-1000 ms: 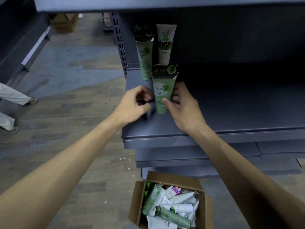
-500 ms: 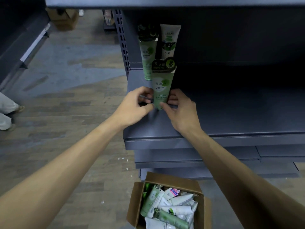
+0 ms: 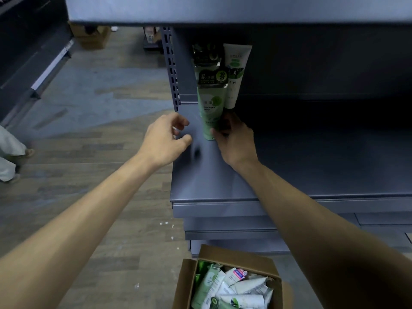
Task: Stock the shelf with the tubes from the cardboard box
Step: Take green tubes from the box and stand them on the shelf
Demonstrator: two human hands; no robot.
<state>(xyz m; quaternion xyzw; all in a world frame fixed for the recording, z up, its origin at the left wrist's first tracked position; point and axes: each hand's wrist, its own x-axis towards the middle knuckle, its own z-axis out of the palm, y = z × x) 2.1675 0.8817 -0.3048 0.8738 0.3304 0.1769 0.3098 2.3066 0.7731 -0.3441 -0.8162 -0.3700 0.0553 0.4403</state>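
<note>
Now freed from the left hand (image 3: 166, 139), loosely curled and empty, pushed back against two standing tubes (image 3: 234, 74) at the shelf (image 3: 289, 170) rear, green tube (image 3: 210, 103) pinched upright in the right hand (image 3: 236, 141), nearly stocked, box (image 3: 225, 257) waiting below.

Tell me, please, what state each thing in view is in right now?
Green tube: upright on the shelf, right hand pinching its base.
White tube: upright at the back.
Left hand: loosely curled, holding nothing, apart from the green tube.
Right hand: gripping the green tube.
Cardboard box: open, tubes inside.
Shelf: mostly bare.
</note>
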